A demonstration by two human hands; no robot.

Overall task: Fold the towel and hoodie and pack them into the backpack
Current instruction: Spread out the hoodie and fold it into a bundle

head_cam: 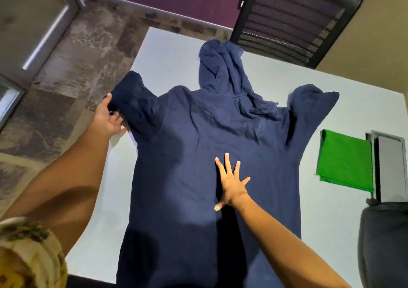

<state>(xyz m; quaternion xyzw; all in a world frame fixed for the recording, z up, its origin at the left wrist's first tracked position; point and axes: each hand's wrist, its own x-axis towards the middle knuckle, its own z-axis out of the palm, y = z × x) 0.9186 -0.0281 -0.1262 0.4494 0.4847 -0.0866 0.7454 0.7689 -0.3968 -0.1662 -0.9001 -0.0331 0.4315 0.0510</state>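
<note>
A navy hoodie (198, 155) lies spread flat on the pale table (167, 51), hood pointing to the far side. My left hand (109, 117) grips the bunched left sleeve at the table's left edge. My right hand (231, 181) presses flat on the middle of the hoodie's body, fingers spread. The right sleeve is folded up near the far right. A folded green towel (345, 161) lies on the table to the right of the hoodie. A dark grey backpack (384, 243) sits at the right edge, partly cut off.
A black mesh office chair (291, 15) stands behind the table's far edge. A grey flat box or device (389, 166) sits just right of the towel. The floor drops away to the left of the table.
</note>
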